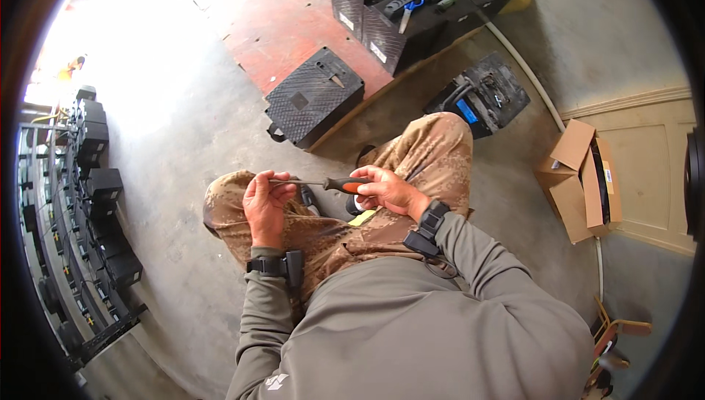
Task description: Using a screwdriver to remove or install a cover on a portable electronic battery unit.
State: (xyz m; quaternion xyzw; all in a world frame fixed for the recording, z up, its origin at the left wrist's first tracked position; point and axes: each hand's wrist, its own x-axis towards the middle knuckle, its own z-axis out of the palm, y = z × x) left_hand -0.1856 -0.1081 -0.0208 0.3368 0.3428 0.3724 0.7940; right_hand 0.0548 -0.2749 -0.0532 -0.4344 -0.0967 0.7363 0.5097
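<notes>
A screwdriver (339, 184) with a black and orange handle lies level across my lap, held between both hands. My right hand (391, 191) is closed round the handle. The fingers of my left hand (266, 205) pinch the thin metal shaft near its tip, which they partly hide. Beyond my knees, a black textured case (312, 103) rests at the edge of a red board (283, 15), with a small pointed piece lying on its top.
To the right of the case, a black battery-like box (485, 95) with a blue label sits on the floor. Black cases with blue-handled scissors (408, 8) stand at the back. An opened cardboard box (584, 183) is at right; racks of black units (103, 187) line the left.
</notes>
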